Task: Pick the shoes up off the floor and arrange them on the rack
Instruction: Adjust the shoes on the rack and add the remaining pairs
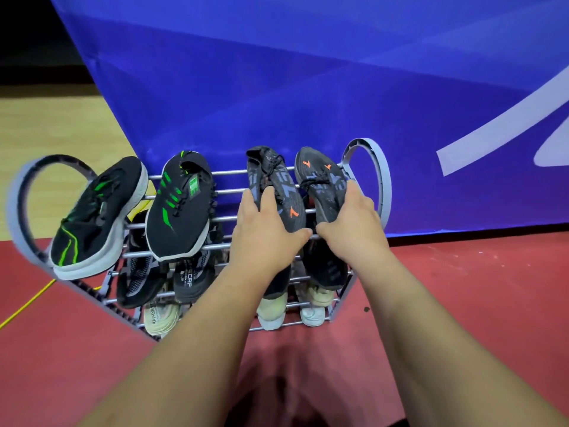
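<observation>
A grey tiered shoe rack (383, 177) stands against a blue banner. On its top tier lie two black shoes with green stripes, one (95, 214) at the far left and one (181, 208) beside it. To the right are two dark grey shoes with orange marks. My left hand (264, 232) grips the toe end of the left grey shoe (275, 183). My right hand (354, 220) grips the toe end of the right grey shoe (320, 180). Both shoes rest on the top bars, heels toward the banner.
Lower tiers hold black mesh shoes (138, 278) and pale shoes (271, 309). The blue banner (308, 87) rises right behind the rack. Red floor (462, 288) spreads in front and to the right. A yellow cord (27, 303) runs across the floor at the left.
</observation>
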### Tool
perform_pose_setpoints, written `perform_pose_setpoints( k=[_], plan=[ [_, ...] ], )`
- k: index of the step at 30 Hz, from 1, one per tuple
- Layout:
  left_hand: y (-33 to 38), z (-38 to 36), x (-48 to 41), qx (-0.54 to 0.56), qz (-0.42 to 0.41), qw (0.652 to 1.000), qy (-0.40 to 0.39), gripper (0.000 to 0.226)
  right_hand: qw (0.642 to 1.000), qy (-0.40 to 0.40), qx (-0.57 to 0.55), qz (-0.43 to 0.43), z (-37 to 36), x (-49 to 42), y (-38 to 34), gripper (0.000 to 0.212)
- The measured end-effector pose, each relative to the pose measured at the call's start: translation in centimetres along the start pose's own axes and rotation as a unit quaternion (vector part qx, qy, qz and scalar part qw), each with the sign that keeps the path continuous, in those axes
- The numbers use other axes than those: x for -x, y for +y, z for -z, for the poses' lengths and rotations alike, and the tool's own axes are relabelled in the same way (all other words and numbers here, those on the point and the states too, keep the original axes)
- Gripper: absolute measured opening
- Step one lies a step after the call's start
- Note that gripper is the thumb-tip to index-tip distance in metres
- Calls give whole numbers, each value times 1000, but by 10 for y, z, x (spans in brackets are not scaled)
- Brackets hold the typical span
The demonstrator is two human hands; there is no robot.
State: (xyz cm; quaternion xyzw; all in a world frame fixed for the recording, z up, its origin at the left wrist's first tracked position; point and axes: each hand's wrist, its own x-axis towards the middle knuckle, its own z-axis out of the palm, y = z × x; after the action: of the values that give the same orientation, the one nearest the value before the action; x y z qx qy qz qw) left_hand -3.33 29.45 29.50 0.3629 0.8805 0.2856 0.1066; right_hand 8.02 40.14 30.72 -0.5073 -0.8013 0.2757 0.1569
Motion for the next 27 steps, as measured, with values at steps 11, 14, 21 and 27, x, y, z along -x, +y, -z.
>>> perform_pose_setpoints(
  k=[11, 14, 21, 27],
  plan=[
    [3, -3, -1, 29, 46, 998, -35, 118, 1000, 0, 5, 30, -1, 7, -2, 101],
    [4, 0, 0, 30, 47, 998, -35, 119, 999, -1, -6, 34, 0, 9, -1, 101],
    [-1, 5, -2, 96, 38, 995, -7, 102, 999, -8, -28, 38, 3, 10, -2, 90],
    [1, 26, -6, 335, 80, 937, 61, 74, 996, 9, -69, 62, 17, 11, -14, 77]
  ],
)
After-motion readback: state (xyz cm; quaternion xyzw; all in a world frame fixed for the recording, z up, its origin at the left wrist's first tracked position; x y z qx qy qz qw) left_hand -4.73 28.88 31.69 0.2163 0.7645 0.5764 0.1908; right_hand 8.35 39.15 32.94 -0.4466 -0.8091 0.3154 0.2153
